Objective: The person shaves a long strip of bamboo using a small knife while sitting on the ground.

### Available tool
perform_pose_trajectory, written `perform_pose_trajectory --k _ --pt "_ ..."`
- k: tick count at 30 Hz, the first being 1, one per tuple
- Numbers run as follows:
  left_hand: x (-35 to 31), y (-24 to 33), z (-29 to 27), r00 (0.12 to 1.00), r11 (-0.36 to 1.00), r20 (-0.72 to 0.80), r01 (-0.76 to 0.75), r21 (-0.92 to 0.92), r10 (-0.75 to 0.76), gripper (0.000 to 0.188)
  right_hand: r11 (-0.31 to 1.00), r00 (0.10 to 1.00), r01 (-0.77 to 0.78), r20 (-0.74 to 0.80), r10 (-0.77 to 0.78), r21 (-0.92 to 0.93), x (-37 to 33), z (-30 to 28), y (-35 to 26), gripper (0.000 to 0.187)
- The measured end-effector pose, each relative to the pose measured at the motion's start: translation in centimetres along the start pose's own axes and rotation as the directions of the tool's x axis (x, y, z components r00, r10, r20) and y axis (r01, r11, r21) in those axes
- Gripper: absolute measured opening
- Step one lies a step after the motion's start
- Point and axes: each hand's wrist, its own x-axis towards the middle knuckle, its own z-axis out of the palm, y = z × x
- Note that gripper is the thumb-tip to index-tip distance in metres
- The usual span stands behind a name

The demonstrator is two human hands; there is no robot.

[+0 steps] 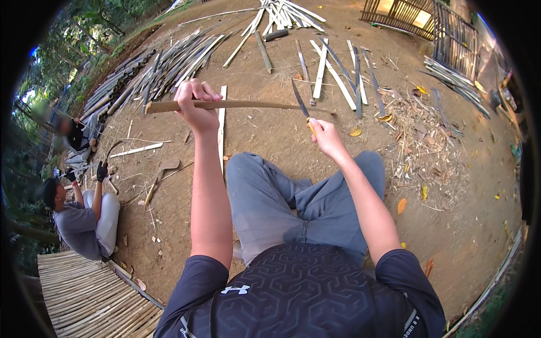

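Note:
My left hand (pixel 196 107) is closed around one end of a long brown strip, which looks like split bamboo (pixel 248 104). The strip lies nearly level in front of me and narrows toward its right end. In my right hand (pixel 327 137) is a knife (pixel 300 97) with a dark blade and a yellowish handle, its tip pointing up and away to the left. The blade crosses the strip near the strip's right end; whether it touches cannot be made out. Both hands are held above my bent knees.
Split bamboo strips (pixel 338 73) lie on the dirt ahead, with a larger pile (pixel 186 59) at the far left. A machete-like tool (pixel 153 188) rests left of me. A person (pixel 84 217) in dark gloves sits farther left. Shavings (pixel 420 135) cover the ground at right.

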Motion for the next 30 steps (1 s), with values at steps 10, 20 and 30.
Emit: perform_pose_trajectory --k 10,20,30 --pt "-3.7 0.1 0.6 0.986 0.992 0.124 -0.101 -0.078 0.11 0.035 0.989 0.982 0.147 0.122 -0.147 0.011 -9.2 2.9 -7.8 0.038" --pt "-4.2 -0.9 1.9 0.978 0.979 -0.077 -0.196 -0.063 0.191 0.029 0.975 0.985 0.173 0.012 -0.173 -0.136 -9.7 4.8 -10.1 0.034" --pt "-3.4 -0.7 2.2 0.976 0.994 -0.189 -0.094 0.063 0.104 0.034 0.861 0.911 0.329 -0.112 -0.398 -0.388 -8.3 7.1 -9.8 0.037"
